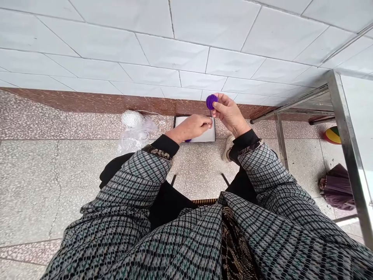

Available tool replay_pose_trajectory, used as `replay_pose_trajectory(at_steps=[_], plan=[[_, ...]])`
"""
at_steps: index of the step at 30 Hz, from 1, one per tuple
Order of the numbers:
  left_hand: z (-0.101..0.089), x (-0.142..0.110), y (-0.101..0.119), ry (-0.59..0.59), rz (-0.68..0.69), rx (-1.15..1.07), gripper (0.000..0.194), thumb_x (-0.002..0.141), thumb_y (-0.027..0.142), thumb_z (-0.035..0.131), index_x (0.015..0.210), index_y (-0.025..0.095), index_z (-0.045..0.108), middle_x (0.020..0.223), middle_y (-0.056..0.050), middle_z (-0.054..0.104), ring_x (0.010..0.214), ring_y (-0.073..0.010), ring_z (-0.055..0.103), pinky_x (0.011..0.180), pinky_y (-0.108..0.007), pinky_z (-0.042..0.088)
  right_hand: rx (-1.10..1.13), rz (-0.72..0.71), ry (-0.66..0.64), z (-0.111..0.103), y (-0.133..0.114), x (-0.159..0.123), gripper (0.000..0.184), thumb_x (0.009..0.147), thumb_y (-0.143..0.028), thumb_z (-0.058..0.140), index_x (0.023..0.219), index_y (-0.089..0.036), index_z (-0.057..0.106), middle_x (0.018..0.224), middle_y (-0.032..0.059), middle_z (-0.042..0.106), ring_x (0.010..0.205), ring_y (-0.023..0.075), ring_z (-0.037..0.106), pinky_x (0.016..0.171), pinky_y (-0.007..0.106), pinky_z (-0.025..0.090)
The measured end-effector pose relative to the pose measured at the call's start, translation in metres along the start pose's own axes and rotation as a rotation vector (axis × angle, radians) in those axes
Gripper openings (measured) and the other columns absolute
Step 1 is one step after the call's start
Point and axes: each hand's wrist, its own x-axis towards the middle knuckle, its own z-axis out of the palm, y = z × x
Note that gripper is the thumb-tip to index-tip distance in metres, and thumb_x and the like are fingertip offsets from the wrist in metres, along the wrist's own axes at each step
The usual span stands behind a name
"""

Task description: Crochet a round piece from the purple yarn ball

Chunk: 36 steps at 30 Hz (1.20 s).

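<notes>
While the right hand [229, 112] pinches it between thumb and fingers, a small ball of purple yarn [211, 102] sits up at the fingertips, in front of the foot of the tiled wall [151, 48]. The ball is a deep, saturated violet, compact and nearly round, its wound threads showing as fine lines across the surface. The thumb presses on its lower right side, and the other fingers lie behind and beside it. From its underside a short dark strand [210, 113] drops toward the left hand [192, 127], which is just below and to the left, palm down, with its fingers curled and drawn together. The strand reaches these fingers, but whether they pinch it cannot be told.

Beneath the hands, a shallow white tray [208, 136] with a dark edge lies on the speckled floor [84, 167], close to the wall. A patch of the same purple [188, 140] shows at its near edge, mostly hidden by the left hand. Left of the tray rests a ball of white yarn [131, 118], with loose white cord beside it and a clear plastic bag [129, 142] partly against it.
</notes>
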Motion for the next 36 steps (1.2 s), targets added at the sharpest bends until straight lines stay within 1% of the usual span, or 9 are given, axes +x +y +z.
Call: replay_pose_trajectory(at_steps=[3,6,10,14,18,23,29,32,36], plan=[[-0.002,-0.003,0.004,-0.001,0.095,0.046,0.021,0.099,0.020,0.058,0.084,0.020,0.073,0.091,-0.006,0.078,0.088,-0.0206,0.071,0.088,-0.034,0.056,-0.091,0.043,0.101,0.002,0.003,0.003,0.027,0.094,-0.014,0.076,0.111,-0.022,0.058,0.088,-0.0038,0.065,0.069,0.0089,0.059,0.065,0.022,0.055],[-0.016,-0.006,0.002,0.158,0.075,0.076,0.019,0.100,0.019,0.057,0.090,0.020,0.074,0.094,-0.007,0.077,0.092,-0.0215,0.071,0.092,-0.036,0.057,-0.272,0.099,0.098,0.004,0.002,0.001,0.027,0.089,-0.003,0.072,0.103,-0.021,0.058,0.083,-0.0044,0.064,0.065,0.0085,0.056,0.057,0.020,0.050],[-0.037,-0.008,-0.001,0.324,-0.015,0.104,0.018,0.099,0.017,0.058,0.090,0.020,0.073,0.092,-0.006,0.076,0.093,-0.0213,0.070,0.094,-0.037,0.058,-0.416,0.172,-0.120,0.006,-0.007,-0.009,0.028,0.086,0.003,0.074,0.099,-0.019,0.064,0.082,-0.0021,0.068,0.064,0.0097,0.057,0.054,0.020,0.051],[-0.046,-0.010,0.002,0.358,-0.066,0.069,0.019,0.099,0.018,0.057,0.086,0.020,0.071,0.093,-0.005,0.078,0.091,-0.0200,0.070,0.094,-0.036,0.057,-0.394,0.240,-0.390,0.007,-0.012,-0.015,0.031,0.082,0.007,0.073,0.101,-0.018,0.071,0.088,-0.0005,0.072,0.066,0.0096,0.059,0.056,0.021,0.054],[-0.047,-0.010,0.005,0.422,-0.188,0.070,0.019,0.098,0.019,0.058,0.088,0.019,0.074,0.090,-0.005,0.077,0.089,-0.0203,0.069,0.091,-0.035,0.056,-0.246,0.235,-0.350,-0.001,-0.009,-0.012,0.024,0.085,-0.003,0.075,0.104,-0.017,0.069,0.084,-0.0028,0.069,0.062,0.0073,0.057,0.055,0.019,0.052],[-0.043,-0.006,-0.008,0.379,-0.450,0.151,0.021,0.098,0.023,0.061,0.088,0.020,0.080,0.081,-0.005,0.076,0.087,-0.0239,0.070,0.089,-0.037,0.054,0.059,0.108,-0.596,-0.018,-0.006,-0.009,0.046,0.083,-0.031,0.093,0.118,-0.018,0.065,0.086,-0.0055,0.068,0.062,0.0059,0.059,0.060,0.020,0.052],[-0.022,-0.002,-0.024,0.197,-0.391,0.218,0.019,0.089,0.024,0.066,0.079,0.024,0.083,0.079,-0.008,0.079,0.086,-0.0289,0.074,0.083,-0.038,0.054,0.084,0.039,-0.366,-0.021,-0.014,-0.009,0.064,0.076,-0.052,0.103,0.119,-0.021,0.067,0.087,-0.0040,0.061,0.068,0.0084,0.056,0.061,0.023,0.051],[-0.010,-0.001,-0.025,0.194,-0.320,0.194,0.022,0.090,0.027,0.065,0.076,0.026,0.081,0.073,-0.007,0.076,0.078,-0.0267,0.071,0.077,-0.037,0.053,0.081,0.052,-0.251,-0.017,-0.015,-0.009,0.070,0.077,-0.063,0.101,0.124,-0.022,0.067,0.087,-0.0022,0.058,0.072,0.0118,0.054,0.061,0.026,0.049],[-0.008,0.000,-0.025,0.294,-0.324,0.187,0.020,0.093,0.028,0.066,0.081,0.025,0.082,0.078,-0.008,0.079,0.083,-0.0279,0.073,0.080,-0.037,0.054,0.111,0.114,-0.277,-0.008,-0.012,-0.010,0.065,0.080,-0.062,0.099,0.121,-0.021,0.069,0.089,0.0001,0.061,0.076,0.0124,0.052,0.063,0.026,0.050]])
